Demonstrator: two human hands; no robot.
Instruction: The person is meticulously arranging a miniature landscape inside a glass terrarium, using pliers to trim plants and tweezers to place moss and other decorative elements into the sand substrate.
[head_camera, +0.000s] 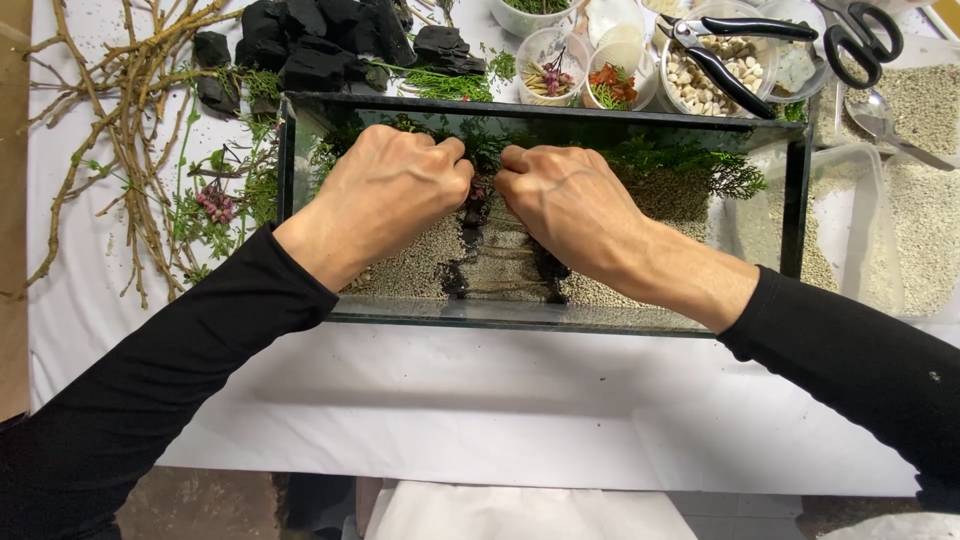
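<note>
Both hands are down inside the glass tank (298, 150) on the desk (480, 400), knuckles up, meeting near the back wall over the middle of the layout. The left hand (385, 190) and the right hand (570, 200) have their fingers curled under and drawn close together, tips almost touching each other; they seem to pinch a small reddish sprig (478, 190) between them, though what exactly is held I cannot tell, since the fingertips are hidden beneath the hands.

Below the hands the tank floor is pale gravel (410, 270), cut by two dark strips (458, 275) that frame a sandy path crossed by thin twigs. Green fronds (690, 160) line the back.

My reading is that planting at the head of the path is in hand: a bit of greenery being pressed into the bed. The next move, I would judge, calls for a gentle lift of both hands straight up, so the path's edges and twigs are not dragged.

Outside the tank lie bare branches (120, 110), black stones (320, 45), a cup of pebbles (705, 85), pliers (730, 50) and scissors (860, 35).
</note>
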